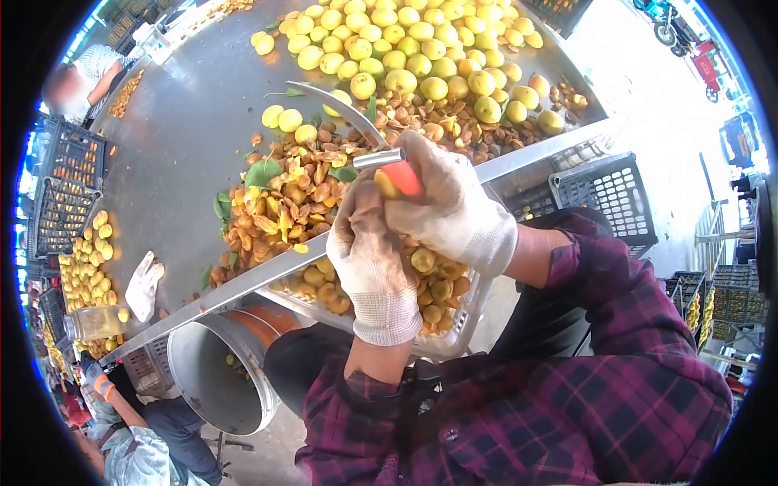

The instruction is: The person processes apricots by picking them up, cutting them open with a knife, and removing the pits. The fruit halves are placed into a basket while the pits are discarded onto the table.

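Observation:
Both hands wear stained white knit gloves and meet just above the table's front edge. My right hand is closed around a sickle; its curved blade points to the upper left from a metal collar. A red-orange piece, which looks like the handle, shows beside the fingers. My left hand is closed against it on a yellow apricot, mostly hidden by the fingers. Beyond the hands lie a heap of split apricot pieces and a large pile of whole apricots. Below is a white crate of halved apricots.
The metal table has a raised front edge. A metal bucket stands at lower left, black crates at right. A white glove and a clear jar lie at left. Two other people sit around the table.

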Demonstrator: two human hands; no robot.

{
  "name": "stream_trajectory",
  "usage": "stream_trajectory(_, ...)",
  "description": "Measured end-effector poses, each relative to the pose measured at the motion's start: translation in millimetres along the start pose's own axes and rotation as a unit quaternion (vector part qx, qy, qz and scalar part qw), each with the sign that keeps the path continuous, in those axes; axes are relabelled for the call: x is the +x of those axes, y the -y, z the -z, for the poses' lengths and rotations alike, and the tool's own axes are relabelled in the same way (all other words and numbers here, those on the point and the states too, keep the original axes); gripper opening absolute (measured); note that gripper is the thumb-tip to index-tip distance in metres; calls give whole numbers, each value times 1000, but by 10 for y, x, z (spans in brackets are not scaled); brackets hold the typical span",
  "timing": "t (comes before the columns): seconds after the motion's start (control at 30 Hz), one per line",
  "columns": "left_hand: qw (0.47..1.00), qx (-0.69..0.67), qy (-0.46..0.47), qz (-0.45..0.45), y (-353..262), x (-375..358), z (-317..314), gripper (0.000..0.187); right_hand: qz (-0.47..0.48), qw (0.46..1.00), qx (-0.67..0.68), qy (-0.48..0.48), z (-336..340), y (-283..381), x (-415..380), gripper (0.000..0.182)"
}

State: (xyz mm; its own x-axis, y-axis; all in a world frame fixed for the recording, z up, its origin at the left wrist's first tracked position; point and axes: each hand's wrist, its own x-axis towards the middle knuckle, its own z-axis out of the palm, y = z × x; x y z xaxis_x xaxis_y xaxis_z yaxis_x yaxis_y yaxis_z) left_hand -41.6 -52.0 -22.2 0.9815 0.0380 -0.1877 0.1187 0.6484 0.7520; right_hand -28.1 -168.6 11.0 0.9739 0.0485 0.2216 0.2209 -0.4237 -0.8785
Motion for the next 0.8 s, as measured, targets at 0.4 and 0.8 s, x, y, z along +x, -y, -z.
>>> stream_trajectory(0.4, 996, -83, -30, -9, -118, 70, 23, 32, 113, 994, 5, 9, -213, -38, 84, 32)
stream_trajectory(0.8, 985, -124, -87, 79, -183, 94, 161, 29, 134, 986, -70, 66, -304, -44, 93, 45)
